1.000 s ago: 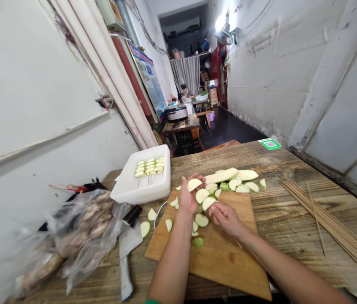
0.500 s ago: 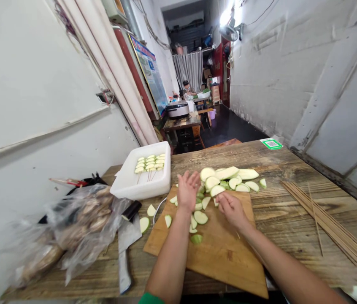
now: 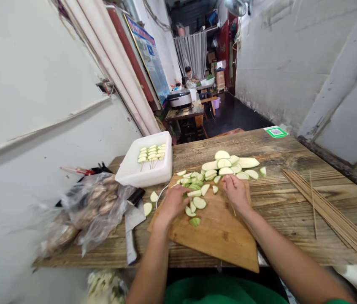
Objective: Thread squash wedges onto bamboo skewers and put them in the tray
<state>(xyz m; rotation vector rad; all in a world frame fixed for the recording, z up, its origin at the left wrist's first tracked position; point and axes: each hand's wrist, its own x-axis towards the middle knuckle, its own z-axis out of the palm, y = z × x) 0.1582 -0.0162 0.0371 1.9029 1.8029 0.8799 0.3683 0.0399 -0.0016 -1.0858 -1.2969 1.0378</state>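
Note:
Half-round zucchini slices (image 3: 199,203) with pale flesh and green skin lie scattered over the wooden cutting board (image 3: 216,240). My right hand (image 3: 236,192) is closed around a thin wooden skewer (image 3: 233,210), whose lower end shows below the palm. Beyond the fingertips, slices (image 3: 223,163) sit in a row that seems to be threaded on it. At the board's left side my left hand (image 3: 174,203) reaches down among the loose slices, thumb and fingers apart, close to one slice (image 3: 194,193). Its far fingers are partly hidden.
A white tub (image 3: 143,177) holds finished skewers of slices. A cleaver (image 3: 131,240), a dark vegetable piece (image 3: 136,196) and plastic bags (image 3: 102,211) lie left. Bare skewers (image 3: 330,211) lie right; longer zucchini pieces (image 3: 248,162) lie behind the board. A person (image 3: 189,75) sits farther back.
My left hand has moved down and left, from raised with spread fingers to the loose slices on the board. The right hand keeps its grip. The view has tilted down.

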